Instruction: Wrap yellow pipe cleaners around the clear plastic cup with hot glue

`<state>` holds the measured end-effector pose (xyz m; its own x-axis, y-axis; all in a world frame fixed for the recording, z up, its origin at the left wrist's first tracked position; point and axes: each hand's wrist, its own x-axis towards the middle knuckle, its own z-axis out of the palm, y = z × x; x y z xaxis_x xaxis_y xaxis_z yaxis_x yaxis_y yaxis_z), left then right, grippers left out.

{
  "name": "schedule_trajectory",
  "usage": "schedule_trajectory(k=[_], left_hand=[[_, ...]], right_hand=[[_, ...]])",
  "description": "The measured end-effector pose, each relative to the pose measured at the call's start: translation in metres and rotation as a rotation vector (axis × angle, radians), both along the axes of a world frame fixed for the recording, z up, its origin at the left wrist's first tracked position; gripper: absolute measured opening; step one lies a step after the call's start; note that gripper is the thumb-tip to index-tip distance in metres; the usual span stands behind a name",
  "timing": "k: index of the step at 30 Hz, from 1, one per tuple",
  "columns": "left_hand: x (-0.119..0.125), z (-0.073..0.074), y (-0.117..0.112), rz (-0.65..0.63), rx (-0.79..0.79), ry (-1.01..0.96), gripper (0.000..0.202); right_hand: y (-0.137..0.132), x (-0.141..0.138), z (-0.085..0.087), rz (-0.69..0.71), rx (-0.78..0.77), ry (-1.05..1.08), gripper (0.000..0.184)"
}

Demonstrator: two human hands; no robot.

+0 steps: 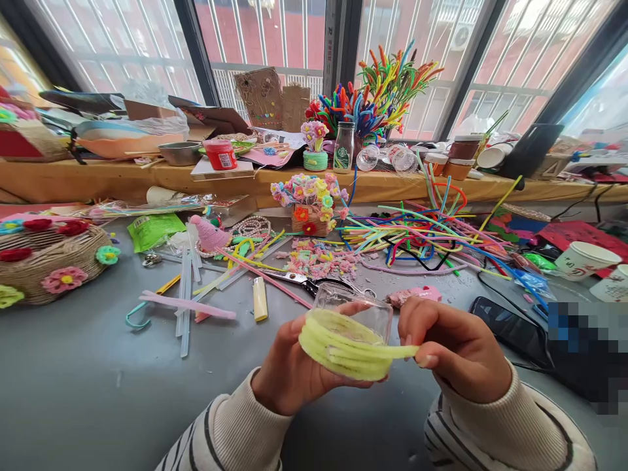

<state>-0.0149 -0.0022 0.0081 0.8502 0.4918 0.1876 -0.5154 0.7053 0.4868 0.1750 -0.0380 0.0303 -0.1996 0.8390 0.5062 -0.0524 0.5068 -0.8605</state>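
My left hand [294,363] is closed round a clear plastic cup [377,314], tilted on its side above the grey table. Several turns of a yellow pipe cleaner [343,356] wrap the cup's near end. The loose end of that pipe cleaner sticks out to the right, pinched between the thumb and fingers of my right hand [456,347]. Just beyond the cup lie black-handled scissors [314,285], partly hidden by it. A pale yellow lighter [260,299] and clear glue sticks [185,301] rest to the left.
Colourful pipe cleaners [417,229] are heaped at the back right. A twine basket with flowers [59,261] stands at the left, a flower-filled pot [310,216] at the middle back. At the right are a phone [510,330] and paper cups [586,260]. Jars and craft pieces line the window ledge [279,183].
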Motion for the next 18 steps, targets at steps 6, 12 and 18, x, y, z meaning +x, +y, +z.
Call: schedule_trajectory(k=[6,12,18], left_hand=[[0.000,-0.002,0.001,-0.033,0.000,-0.016,0.065],[0.001,-0.003,0.001,-0.043,-0.043,0.012,0.059],[0.002,0.000,0.000,-0.057,-0.067,0.043,0.051]], right_hand=[[-0.009,-0.004,0.001,-0.054,-0.204,0.080,0.015],[-0.012,-0.006,0.004,0.062,-0.328,0.056,0.044],[-0.008,-0.006,0.003,0.069,-0.331,0.054,0.028]])
